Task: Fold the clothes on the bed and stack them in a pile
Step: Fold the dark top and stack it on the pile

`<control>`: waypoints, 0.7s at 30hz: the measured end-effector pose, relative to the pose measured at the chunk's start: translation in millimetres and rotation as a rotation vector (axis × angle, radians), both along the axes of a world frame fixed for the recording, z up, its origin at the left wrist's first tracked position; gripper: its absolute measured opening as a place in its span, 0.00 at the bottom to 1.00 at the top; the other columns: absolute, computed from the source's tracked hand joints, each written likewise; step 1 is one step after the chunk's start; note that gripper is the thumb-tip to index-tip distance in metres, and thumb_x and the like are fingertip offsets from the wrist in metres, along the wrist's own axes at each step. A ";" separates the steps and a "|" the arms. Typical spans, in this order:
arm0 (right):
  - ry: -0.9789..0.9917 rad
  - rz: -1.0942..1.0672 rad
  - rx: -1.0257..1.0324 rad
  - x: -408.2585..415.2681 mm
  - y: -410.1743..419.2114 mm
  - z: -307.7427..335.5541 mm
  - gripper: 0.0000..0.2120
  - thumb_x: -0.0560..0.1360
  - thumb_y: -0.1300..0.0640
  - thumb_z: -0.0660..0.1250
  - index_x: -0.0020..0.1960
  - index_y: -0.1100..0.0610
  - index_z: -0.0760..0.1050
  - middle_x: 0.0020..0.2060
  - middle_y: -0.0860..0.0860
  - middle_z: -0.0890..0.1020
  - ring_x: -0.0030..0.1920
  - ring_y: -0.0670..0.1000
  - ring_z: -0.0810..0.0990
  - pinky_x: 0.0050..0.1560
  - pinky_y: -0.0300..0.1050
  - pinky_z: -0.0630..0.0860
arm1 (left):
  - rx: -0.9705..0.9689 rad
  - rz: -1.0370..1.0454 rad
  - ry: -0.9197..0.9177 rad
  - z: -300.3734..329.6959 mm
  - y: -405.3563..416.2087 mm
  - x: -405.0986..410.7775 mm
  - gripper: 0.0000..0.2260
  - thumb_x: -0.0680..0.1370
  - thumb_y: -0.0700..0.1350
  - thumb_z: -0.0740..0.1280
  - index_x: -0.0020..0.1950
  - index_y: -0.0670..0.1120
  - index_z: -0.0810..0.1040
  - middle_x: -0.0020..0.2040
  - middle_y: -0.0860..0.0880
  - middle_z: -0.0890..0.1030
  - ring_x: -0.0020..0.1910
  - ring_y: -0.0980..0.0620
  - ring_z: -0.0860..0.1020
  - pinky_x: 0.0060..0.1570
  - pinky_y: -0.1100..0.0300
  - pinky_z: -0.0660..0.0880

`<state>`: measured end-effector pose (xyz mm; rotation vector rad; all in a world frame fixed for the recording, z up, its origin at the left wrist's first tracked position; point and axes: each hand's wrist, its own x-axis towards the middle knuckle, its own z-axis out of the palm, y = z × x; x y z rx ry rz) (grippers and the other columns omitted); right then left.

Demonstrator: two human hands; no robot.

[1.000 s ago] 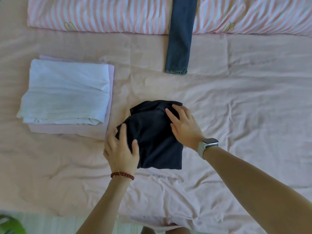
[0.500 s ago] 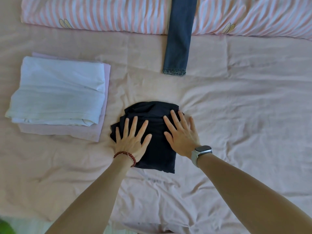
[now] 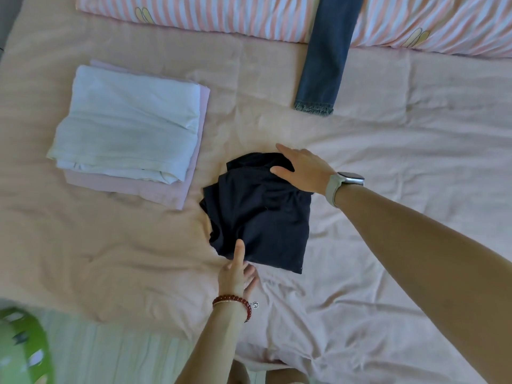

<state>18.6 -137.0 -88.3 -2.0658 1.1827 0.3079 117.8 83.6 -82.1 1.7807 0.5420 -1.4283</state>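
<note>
From my head camera, the folded dark garment [image 3: 260,214] lies on the bed [image 3: 388,139], just right of the pile [image 3: 127,128], where a white piece sits on a pink one. My left hand [image 3: 235,273] is at the garment's near edge, thumb on top and fingers tucked below it, a grip clamped on the cloth, I judge, ready to lift. My right hand [image 3: 302,169] lies at the far corner, thumb over the fabric, fingers seemingly slid under, pinching it so the fold stays together. Both arms reach forward, the right stretched further. A jeans leg [image 3: 324,65] waits by the striped quilt [image 3: 221,15], still unfolded.
</note>
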 end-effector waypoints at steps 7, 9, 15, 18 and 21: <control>-0.125 -0.257 0.287 -6.3 5.4 6.9 0.17 0.75 0.46 0.64 0.53 0.60 0.75 0.48 0.56 0.81 0.44 0.55 0.77 0.44 0.46 0.73 | -0.082 0.207 -0.045 -1.5 -18.1 -8.9 0.19 0.78 0.44 0.65 0.68 0.43 0.68 0.63 0.32 0.72 0.48 0.41 0.81 0.31 0.65 0.77; -0.161 -0.290 0.314 -9.3 4.7 14.9 0.19 0.75 0.44 0.64 0.51 0.60 0.76 0.45 0.55 0.81 0.43 0.54 0.78 0.44 0.46 0.74 | -0.170 0.225 -0.109 2.0 -21.0 -8.2 0.21 0.79 0.45 0.63 0.71 0.47 0.65 0.67 0.39 0.72 0.60 0.39 0.75 0.46 0.55 0.80; -0.431 -0.556 0.439 -28.4 31.6 43.4 0.03 0.75 0.53 0.67 0.43 0.49 0.75 0.39 0.45 0.80 0.36 0.37 0.78 0.34 0.27 0.72 | -0.262 -0.085 -0.616 29.0 -10.3 29.7 0.07 0.80 0.47 0.59 0.58 0.50 0.68 0.52 0.55 0.75 0.50 0.57 0.76 0.46 0.66 0.72; -0.547 -0.709 0.487 -26.3 63.7 52.5 0.07 0.76 0.55 0.66 0.53 0.52 0.74 0.49 0.49 0.80 0.50 0.47 0.79 0.49 0.41 0.77 | -0.297 -0.250 -0.756 46.2 -15.8 69.6 0.05 0.80 0.47 0.59 0.55 0.49 0.68 0.48 0.58 0.74 0.46 0.63 0.73 0.42 0.68 0.69; -0.595 -0.830 0.503 -4.2 90.6 63.5 0.10 0.76 0.55 0.66 0.56 0.53 0.71 0.50 0.51 0.79 0.52 0.52 0.79 0.50 0.47 0.77 | -0.345 -0.396 -0.846 65.3 -30.3 111.9 0.05 0.80 0.45 0.60 0.55 0.47 0.69 0.47 0.57 0.73 0.44 0.63 0.72 0.43 0.70 0.68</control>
